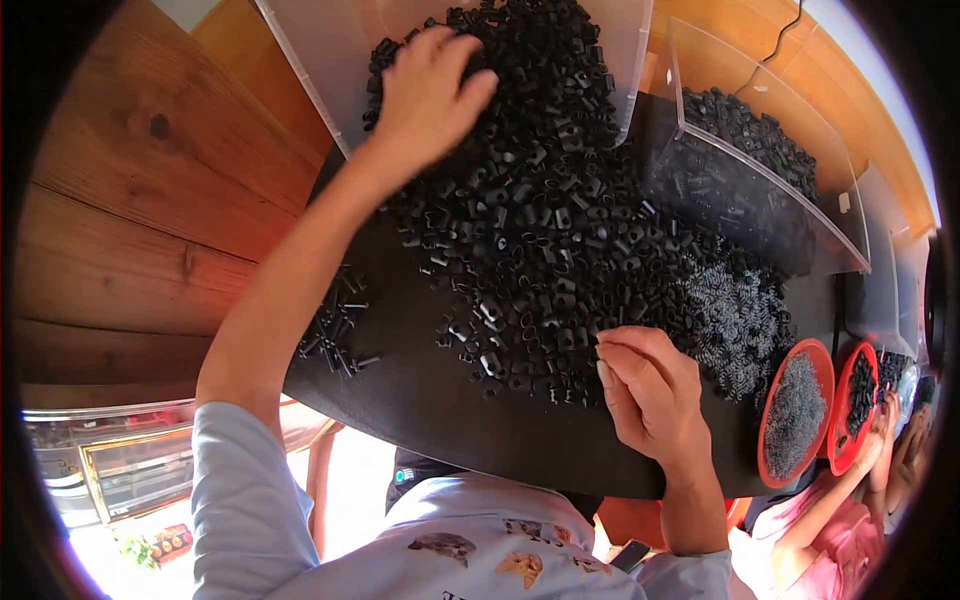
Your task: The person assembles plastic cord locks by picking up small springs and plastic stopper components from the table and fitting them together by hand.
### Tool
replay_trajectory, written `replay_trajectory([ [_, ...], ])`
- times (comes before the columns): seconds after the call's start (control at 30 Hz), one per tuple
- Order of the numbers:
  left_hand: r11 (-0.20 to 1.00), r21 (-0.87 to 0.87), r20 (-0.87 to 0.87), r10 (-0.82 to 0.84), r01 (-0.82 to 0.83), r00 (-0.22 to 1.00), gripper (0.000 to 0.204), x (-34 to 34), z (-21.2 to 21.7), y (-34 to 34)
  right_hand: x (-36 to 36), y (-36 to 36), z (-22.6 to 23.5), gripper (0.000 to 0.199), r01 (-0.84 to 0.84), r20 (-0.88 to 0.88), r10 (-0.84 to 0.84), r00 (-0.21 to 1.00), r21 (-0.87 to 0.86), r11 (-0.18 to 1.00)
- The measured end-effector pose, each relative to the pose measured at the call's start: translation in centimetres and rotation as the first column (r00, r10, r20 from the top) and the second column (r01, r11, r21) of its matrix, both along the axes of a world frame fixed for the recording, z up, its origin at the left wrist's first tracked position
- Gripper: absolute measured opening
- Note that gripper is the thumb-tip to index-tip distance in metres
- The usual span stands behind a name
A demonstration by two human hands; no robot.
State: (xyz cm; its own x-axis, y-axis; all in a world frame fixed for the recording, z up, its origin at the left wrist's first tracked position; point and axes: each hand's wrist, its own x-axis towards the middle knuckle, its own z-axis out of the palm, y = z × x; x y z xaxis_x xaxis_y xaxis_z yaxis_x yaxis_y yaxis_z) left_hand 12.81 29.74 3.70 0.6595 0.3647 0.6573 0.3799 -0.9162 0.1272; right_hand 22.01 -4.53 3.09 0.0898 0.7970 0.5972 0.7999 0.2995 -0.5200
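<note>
My left hand (430, 95) reaches far forward, thumb and fingers apart, over the heap of small black plastic parts (540, 190) that spills out of a clear plastic bin (318, 75). Its fingertips are at the parts, and I see nothing held in it. Closer to me, my right hand (655, 390) is closed in a pinch at the near right edge of the heap. What its fingers hold, if anything, is hidden. Many of the black parts look like short hollow sleeves. Small metal springs (735, 320) lie heaped right of them.
Black pin-like pieces (340, 325) lie on the dark table (400, 390) at left. A second clear bin (770, 180) holds black parts. One red bowl (797, 415) contains springs, another red bowl (845, 455) black pieces. A co-worker's hand (880, 430) is beside it.
</note>
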Motion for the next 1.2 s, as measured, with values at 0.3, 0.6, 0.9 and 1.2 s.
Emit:
replay_trajectory([
  [0.3, 0.919, -0.382, 0.042, 0.123, -0.097, 0.992, 0.049, 0.8, -1.3, 4.4, 0.3, 0.0, -0.1, 0.025, 0.018, 0.0, -0.018, 1.0, 0.003, 1.0],
  [0.6, 0.611, -0.772, 0.028, -0.241, 0.174, 0.97, 0.046, -2.1, 1.1, -4.1, 0.0, -0.2, -0.2, 0.023, 0.019, -0.022, -0.02, 1.0, -0.042, 0.999],
  [0.9, 0.768, -0.6, 0.164, -0.157, 0.225, 0.974, 0.024, -11.8, 3.0, -7.1, -0.1, -0.1, -0.7, 0.015, 0.037, -0.047, -0.038, 0.998, -0.025, 0.999],
  [1.2, 0.857, -0.431, -0.354, 0.127, -0.282, 0.927, 0.039, -16.5, -0.4, -0.9, -0.7, 0.2, -1.0, 0.012, 0.008, -0.049, -0.008, 0.999, -0.011, 1.0],
])
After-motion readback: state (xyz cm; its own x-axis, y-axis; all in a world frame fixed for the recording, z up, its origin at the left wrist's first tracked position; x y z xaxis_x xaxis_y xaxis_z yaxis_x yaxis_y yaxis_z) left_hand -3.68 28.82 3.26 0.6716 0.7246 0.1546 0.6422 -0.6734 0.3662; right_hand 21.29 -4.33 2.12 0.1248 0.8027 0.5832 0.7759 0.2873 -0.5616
